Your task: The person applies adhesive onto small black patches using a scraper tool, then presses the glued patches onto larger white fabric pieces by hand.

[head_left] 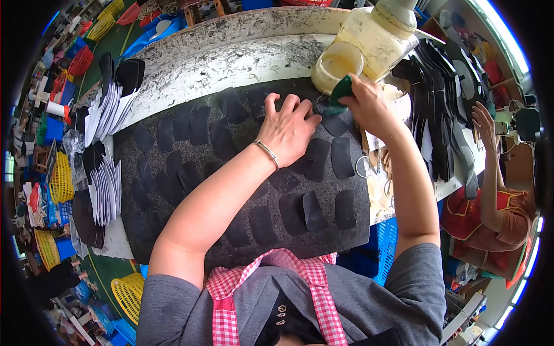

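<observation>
Head view: the right hand point(369, 106) grips a green-handled brush point(343, 90) at the near side of a round, yellowed plastic tub point(321, 78), bristles down at a curved, black sheet piece point(339, 124) just nearer the wearer than the tub. The left hand point(287, 131), left of the tub and nearer the wearer, bends its fingers low over a dark, speckled slab point(358, 237); whether it pinches anything I cannot tell. Light, even strokes out to the piece's edges seem best, the left hand steadying it, any excess wiped off against the tub's rim
</observation>
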{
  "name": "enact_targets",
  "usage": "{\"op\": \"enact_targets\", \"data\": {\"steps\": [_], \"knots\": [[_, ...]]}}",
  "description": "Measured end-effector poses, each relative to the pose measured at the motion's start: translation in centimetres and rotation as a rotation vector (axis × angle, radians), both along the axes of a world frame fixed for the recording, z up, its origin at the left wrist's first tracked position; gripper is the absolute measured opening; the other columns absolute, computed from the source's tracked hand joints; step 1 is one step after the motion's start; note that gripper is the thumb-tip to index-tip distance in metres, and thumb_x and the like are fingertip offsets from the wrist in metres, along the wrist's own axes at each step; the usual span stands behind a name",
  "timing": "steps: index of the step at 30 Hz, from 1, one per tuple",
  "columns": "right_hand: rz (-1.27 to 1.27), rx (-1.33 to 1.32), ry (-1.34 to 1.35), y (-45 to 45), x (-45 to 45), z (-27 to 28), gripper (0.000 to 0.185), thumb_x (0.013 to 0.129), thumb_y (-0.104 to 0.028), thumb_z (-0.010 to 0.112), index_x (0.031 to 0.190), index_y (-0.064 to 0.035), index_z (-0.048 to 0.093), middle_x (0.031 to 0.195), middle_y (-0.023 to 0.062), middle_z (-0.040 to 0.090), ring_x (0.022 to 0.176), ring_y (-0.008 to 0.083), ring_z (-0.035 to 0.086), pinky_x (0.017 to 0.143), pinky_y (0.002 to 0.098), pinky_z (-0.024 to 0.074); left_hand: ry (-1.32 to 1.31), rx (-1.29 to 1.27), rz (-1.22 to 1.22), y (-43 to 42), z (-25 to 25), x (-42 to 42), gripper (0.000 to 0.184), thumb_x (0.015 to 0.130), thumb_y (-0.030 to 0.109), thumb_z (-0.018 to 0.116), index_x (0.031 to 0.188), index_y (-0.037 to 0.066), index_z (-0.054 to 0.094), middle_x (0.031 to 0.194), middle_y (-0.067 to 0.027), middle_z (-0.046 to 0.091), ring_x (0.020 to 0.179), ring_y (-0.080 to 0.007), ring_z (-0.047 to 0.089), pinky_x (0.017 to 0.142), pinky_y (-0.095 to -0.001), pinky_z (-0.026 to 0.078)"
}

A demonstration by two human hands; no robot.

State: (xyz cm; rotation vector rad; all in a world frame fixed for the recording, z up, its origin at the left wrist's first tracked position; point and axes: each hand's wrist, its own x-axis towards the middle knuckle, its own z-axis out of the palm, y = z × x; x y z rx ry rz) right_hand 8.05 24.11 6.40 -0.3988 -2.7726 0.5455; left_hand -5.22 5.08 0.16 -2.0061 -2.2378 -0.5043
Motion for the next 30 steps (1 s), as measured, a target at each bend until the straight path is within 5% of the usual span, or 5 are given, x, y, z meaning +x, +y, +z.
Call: {"op": "enact_targets", "data": {"steps": [7, 14, 18, 26, 30], "knots": [[-0.097, -0.146, -0.067, -4.7, 6.9, 6.5, 0.017, 0.09, -0.002, 0.072, 0.1, 0.0036, 0.06, 0.084, 0.0246, 0.069, 0.085, 0.046, 0.07, 0.073, 0.0496, 0.0529, -0.056, 0.034, 0.007, -0.1, -0.2, 0.5, 0.028, 0.093, 0.017, 0.071, 0.12, 0.017, 0.075, 0.115, 0.0015, 0.062, 0.123, -0.0217, 0.053, 0.11, -0.0591, 0.028], [-0.161, -0.198, 0.121, -5.0, 8.3, -0.3, 0.012, 0.092, -0.003, 0.072, 0.095, 0.004, 0.063, 0.085, 0.0214, 0.069, 0.078, 0.0399, 0.069, 0.069, 0.0433, 0.0525, -0.099, 0.148, -0.073, -0.3, 0.5, 1.7, 0.031, 0.083, 0.003, 0.069, 0.105, 0.021, 0.079, 0.11, 0.0045, 0.064, 0.12, -0.0193, 0.056, 0.11, -0.057, 0.03], [0.031, -0.122, -0.091, -7.0, 10.5, 1.3, 0.009, 0.089, 0.003, 0.072, 0.096, 0.0013, 0.066, 0.086, 0.0179, 0.07, 0.079, 0.0371, 0.07, 0.069, 0.0386, 0.0535, -0.062, 0.078, -0.134, -0.9, -0.4, 3.1, 0.032, 0.081, 0.002, 0.068, 0.098, 0.027, 0.08, 0.108, 0.0056, 0.062, 0.119, -0.0189, 0.056, 0.111, -0.0605, 0.03], [-0.268, -0.248, 0.199, -8.7, 9.1, 3.0, 0.014, 0.094, -0.009, 0.075, 0.096, 0.002, 0.066, 0.081, 0.0203, 0.07, 0.071, 0.0347, 0.073, 0.064, 0.0396, 0.0544, -0.129, 0.154, -0.053, -2.3, 1.4, 1.3, 0.034, 0.079, -0.004, 0.064, 0.09, 0.025, 0.079, 0.107, 0.0095, 0.067, 0.118, -0.019, 0.057, 0.109, -0.053, 0.029], [-0.212, -0.16, 0.179, -8.7, 5.8, -1.2, 0.017, 0.094, -0.009, 0.07, 0.096, 0.0025, 0.058, 0.086, 0.0276, 0.068, 0.082, 0.0514, 0.066, 0.07, 0.0543, 0.0516, -0.085, 0.091, -0.055, -3.9, 0.6, 0.5, 0.032, 0.08, -0.002, 0.066, 0.089, 0.025, 0.08, 0.109, 0.0087, 0.068, 0.118, -0.0191, 0.057, 0.11, -0.0559, 0.029]]}}
